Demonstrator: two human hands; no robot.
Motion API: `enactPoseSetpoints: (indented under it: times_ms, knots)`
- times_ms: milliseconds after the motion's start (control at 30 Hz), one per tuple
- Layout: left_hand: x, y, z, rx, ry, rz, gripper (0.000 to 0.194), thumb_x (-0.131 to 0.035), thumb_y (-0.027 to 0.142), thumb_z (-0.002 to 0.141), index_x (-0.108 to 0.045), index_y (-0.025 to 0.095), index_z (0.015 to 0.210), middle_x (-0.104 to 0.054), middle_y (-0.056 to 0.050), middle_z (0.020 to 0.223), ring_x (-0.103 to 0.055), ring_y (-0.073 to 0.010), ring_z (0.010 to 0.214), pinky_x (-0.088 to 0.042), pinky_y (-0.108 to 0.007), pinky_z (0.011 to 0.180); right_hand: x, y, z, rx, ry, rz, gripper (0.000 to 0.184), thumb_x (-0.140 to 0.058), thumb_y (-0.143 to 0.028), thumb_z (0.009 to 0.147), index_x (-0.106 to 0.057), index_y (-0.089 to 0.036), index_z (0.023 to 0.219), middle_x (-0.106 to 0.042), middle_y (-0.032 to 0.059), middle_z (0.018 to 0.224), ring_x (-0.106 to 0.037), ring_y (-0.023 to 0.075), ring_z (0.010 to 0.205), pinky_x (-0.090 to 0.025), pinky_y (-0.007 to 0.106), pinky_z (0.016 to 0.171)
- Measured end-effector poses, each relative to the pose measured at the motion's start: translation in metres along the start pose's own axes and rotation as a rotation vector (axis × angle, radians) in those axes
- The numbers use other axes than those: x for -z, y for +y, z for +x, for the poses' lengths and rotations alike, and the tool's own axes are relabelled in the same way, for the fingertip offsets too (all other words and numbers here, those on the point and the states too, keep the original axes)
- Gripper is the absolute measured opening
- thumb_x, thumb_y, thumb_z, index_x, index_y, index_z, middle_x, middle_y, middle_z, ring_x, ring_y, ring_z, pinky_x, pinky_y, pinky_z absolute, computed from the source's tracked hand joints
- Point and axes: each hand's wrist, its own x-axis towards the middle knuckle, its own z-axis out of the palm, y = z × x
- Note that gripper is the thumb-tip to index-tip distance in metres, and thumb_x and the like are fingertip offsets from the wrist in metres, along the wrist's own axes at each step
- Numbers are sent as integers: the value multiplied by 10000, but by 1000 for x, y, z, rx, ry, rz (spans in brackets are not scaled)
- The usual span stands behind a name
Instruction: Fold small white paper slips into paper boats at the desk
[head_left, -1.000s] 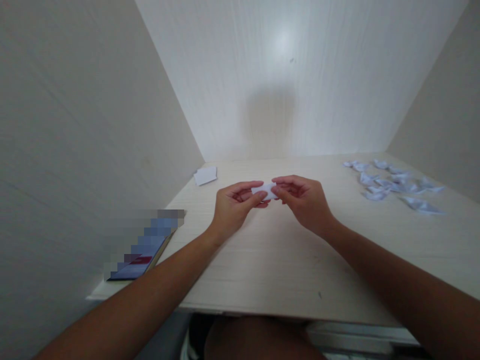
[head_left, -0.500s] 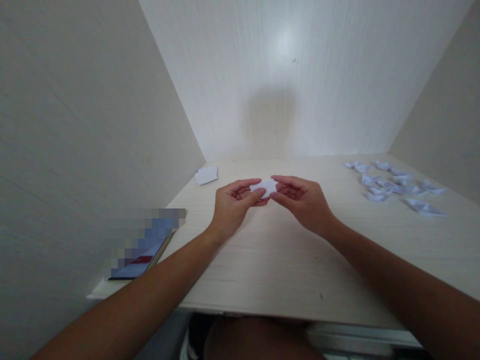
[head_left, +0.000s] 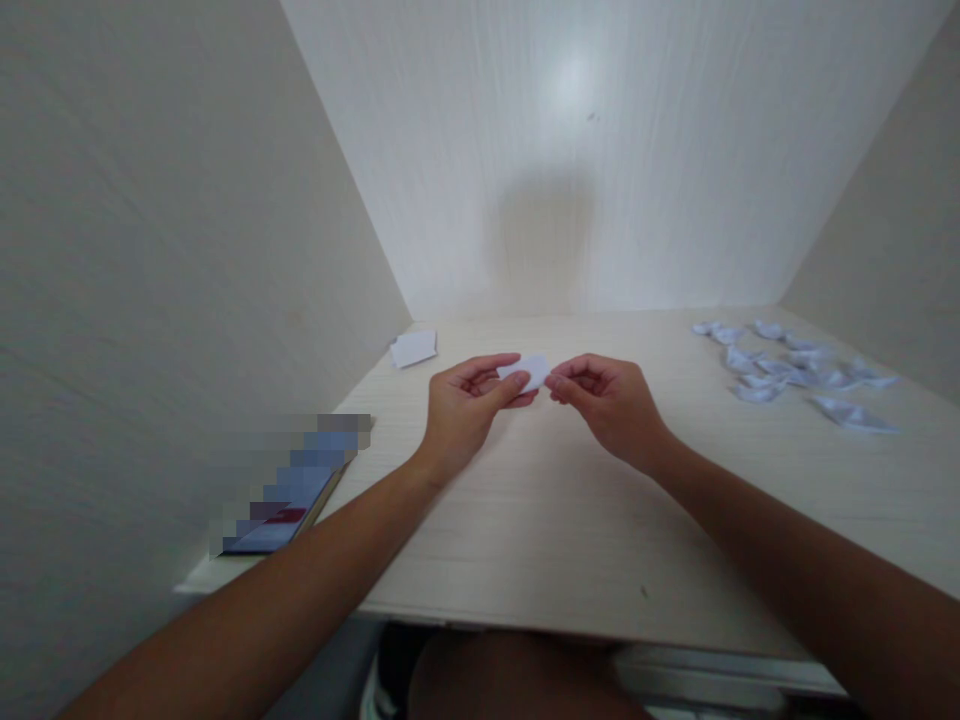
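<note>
A small piece of folded white paper [head_left: 535, 370] is held up over the middle of the desk. My left hand [head_left: 472, 395] grips it, with the thumb on its near face and the fingers behind. At the paper's right edge, my right hand [head_left: 604, 400] pinches with thumb and forefinger together on its corner. The fingers of my right hand hide that corner.
Several folded white paper shapes [head_left: 799, 365] lie at the right rear of the pale desk [head_left: 540, 530]. A small stack of white paper [head_left: 414, 348] rests at the back left. Along the left wall sits a blurred blue book-like item [head_left: 300, 500].
The thumb and forefinger of my right hand have closed from a spread hold into a pinch at the paper's right edge. My left hand keeps its grip.
</note>
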Motion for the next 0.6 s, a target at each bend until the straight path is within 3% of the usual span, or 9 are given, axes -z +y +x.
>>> enactPoseSetpoints:
  times_ms: [167, 333, 600]
  knots:
    - [-1, 0, 0, 7, 4, 3, 431, -962, 306, 676, -797, 133, 1035, -825, -65, 870, -798, -201, 749, -721, -393, 800, 0, -1, 0, -14, 4, 18, 250, -821, -406, 812, -724, -177, 787, -737, 27, 717, -649, 138, 653, -516, 279, 621]
    - [-1, 1, -2, 22, -26, 33, 443, -970, 337, 663, -804, 137, 1022, -816, -61, 820, -794, -209, 721, -720, -427, 816, -3, -1, 0, 2, 58, 129, 280, -875, -385, 756, -741, -191, 906, -776, 30, 808, -724, 161, 741, -599, 310, 725]
    - [-1, 1, -2, 20, -42, 50, 430, -967, 352, 665, -810, 147, 1009, -814, -60, 819, -798, -225, 739, -720, -446, 822, -3, -2, 0, 32, 95, 81, 238, -861, -370, 774, -795, -194, 921, -812, 54, 853, -758, 187, 770, -628, 340, 757]
